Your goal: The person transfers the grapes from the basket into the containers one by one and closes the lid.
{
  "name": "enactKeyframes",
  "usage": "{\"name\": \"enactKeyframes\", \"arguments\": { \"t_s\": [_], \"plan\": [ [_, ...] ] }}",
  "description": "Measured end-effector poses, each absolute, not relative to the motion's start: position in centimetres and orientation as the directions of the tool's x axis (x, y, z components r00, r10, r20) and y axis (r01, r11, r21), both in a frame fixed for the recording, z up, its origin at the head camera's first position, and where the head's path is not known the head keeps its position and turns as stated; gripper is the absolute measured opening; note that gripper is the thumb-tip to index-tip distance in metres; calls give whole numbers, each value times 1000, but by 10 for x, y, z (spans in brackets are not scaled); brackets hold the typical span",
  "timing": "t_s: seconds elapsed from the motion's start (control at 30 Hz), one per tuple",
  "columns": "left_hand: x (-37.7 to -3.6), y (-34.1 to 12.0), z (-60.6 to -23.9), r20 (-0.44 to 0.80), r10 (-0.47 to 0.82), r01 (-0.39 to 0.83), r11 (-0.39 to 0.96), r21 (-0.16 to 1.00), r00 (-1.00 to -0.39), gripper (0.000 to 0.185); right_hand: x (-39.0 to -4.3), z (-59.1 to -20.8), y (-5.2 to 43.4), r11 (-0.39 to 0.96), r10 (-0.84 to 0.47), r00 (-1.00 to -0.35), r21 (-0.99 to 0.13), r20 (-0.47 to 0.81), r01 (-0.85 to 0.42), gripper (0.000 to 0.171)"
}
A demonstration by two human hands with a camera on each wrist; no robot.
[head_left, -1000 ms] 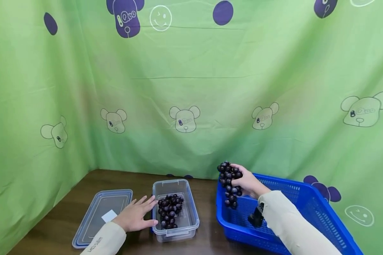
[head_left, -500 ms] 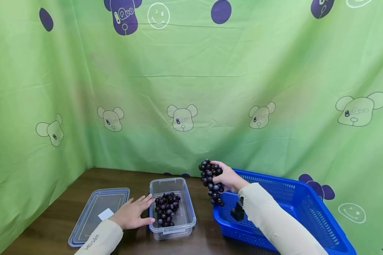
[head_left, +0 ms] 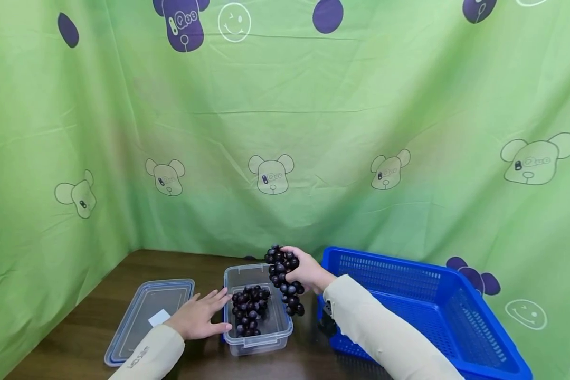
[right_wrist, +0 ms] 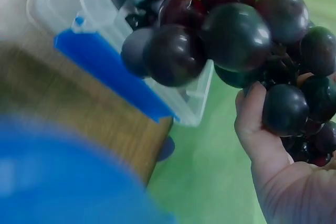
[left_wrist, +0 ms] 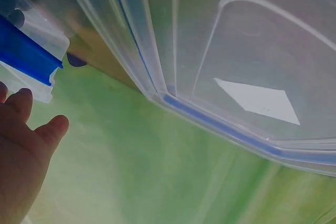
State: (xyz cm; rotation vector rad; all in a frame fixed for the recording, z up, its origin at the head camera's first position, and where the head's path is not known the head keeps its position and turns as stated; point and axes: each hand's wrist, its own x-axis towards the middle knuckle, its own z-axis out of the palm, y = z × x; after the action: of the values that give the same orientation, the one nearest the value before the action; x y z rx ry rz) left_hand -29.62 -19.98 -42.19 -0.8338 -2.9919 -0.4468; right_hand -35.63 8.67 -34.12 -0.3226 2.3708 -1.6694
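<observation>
In the head view my right hand point(head_left: 306, 270) grips a bunch of dark grapes point(head_left: 283, 274), which hangs over the right rim of a clear plastic container point(head_left: 276, 316). Thumb and fingers wrap the bunch's upper part in the right wrist view, with grapes point(right_wrist: 236, 35) dangling toward the container's rim. Inside the container lies another bunch of dark grapes point(head_left: 249, 309). My left hand point(head_left: 200, 317) rests at the container's left side, fingers spread and fingertips right at its rim. The left wrist view shows those fingers point(left_wrist: 50, 132) close to a blue clip point(left_wrist: 26, 48) on the container.
A clear lid point(head_left: 144, 311) with a blue seal and a white label point(head_left: 159, 317) lies left of the container. To the right stands a large blue basket point(head_left: 385, 257), partly behind my right sleeve. A green patterned cloth point(head_left: 285, 105) hangs behind the brown table point(head_left: 209, 364).
My right hand has carried the grape bunch left from over the blue basket to the container's right rim. The left hand stays at the container's side.
</observation>
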Motion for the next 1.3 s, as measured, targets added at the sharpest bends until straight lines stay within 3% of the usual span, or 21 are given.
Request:
{"name": "enactKeyframes", "arguments": {
  "t_s": [0.4, 1.07, 1.3],
  "plan": [
    [-296, -199, -421, 78, 510, 511, 819, 259, -857, 72, -351, -347, 56, 259, -362, -931, -965, -48, -50, 78],
    [-297, -200, -419, 59, 499, 495, 823, 278, -864, 73, -353, -384, 55, 210, -344, -939, -973, 19, -97, 77],
    [-296, -199, -419, 69, 490, 489, 830, 270, -869, 74, -350, -383, 50, 269, -355, -932, -963, -69, -31, 77]
  ]
}}
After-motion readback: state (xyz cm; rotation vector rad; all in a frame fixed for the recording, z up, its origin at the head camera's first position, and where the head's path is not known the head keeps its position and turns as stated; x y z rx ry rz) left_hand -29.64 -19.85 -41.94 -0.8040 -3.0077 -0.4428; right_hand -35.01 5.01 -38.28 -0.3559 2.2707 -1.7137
